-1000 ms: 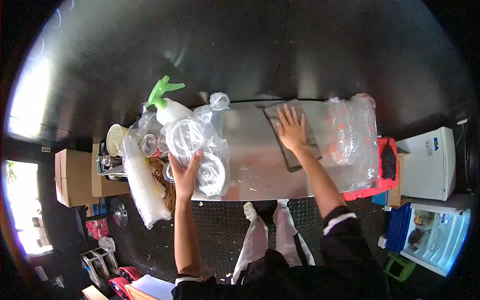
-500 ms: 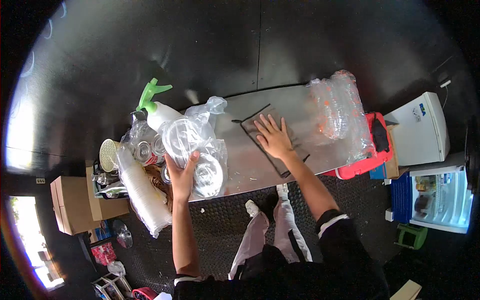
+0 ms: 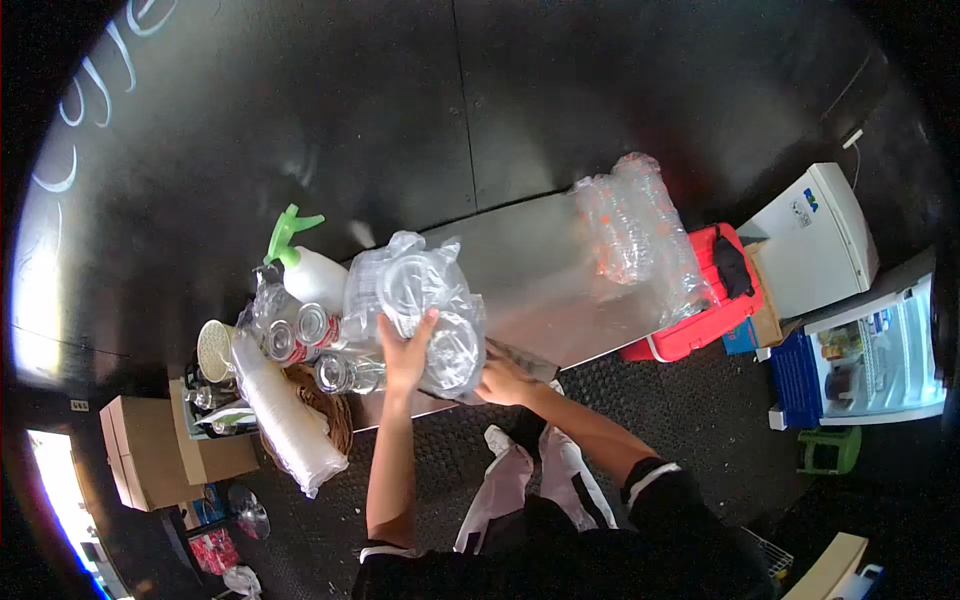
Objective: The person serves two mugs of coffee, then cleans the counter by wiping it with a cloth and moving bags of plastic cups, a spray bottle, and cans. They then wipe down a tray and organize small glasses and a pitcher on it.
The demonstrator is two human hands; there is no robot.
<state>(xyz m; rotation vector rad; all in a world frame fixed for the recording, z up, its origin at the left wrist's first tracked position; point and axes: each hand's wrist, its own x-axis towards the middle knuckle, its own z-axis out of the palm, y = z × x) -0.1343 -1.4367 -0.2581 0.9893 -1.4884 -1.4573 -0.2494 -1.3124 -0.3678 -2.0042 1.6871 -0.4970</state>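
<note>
The left hand lies with fingers spread flat against a clear plastic bag of round transparent lids, which stands on the steel worktop. The right hand touches the bag's lower corner; whether it grips cannot be told. Silver cans sit just left of the left fingers.
</note>
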